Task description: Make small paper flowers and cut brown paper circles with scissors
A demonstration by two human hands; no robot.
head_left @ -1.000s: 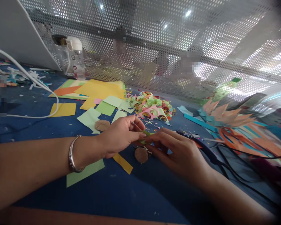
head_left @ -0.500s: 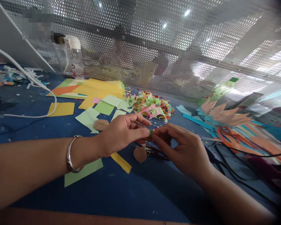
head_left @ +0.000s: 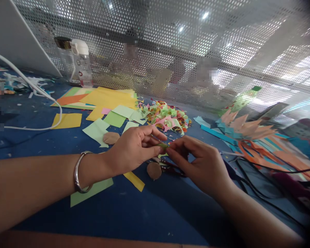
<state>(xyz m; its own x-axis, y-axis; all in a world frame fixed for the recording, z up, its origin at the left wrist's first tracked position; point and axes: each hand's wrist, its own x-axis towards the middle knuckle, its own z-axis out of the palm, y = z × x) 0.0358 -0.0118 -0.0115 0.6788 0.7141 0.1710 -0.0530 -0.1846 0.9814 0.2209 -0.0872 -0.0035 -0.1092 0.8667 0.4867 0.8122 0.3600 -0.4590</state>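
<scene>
Between my two hands is a small piece of green paper, mostly covered by the fingers. My left hand, a silver bangle at its wrist, pinches one end of it between thumb and fingers. The thumb and forefinger of my right hand close on the other end. Just below them on the blue table lies a round brown disc. Dark-handled scissors lie partly hidden under my right hand. Another brown disc sits beyond my left wrist.
Cut paper scraps are heaped ahead. Yellow sheets and green squares lie left of them. Two bottles stand by a perforated metal screen. Orange and blue folded paper and black cables are at right.
My left thumb has drawn back slightly, and more of the green paper shows between my fingers. Both hands stay in nearly the same place.
</scene>
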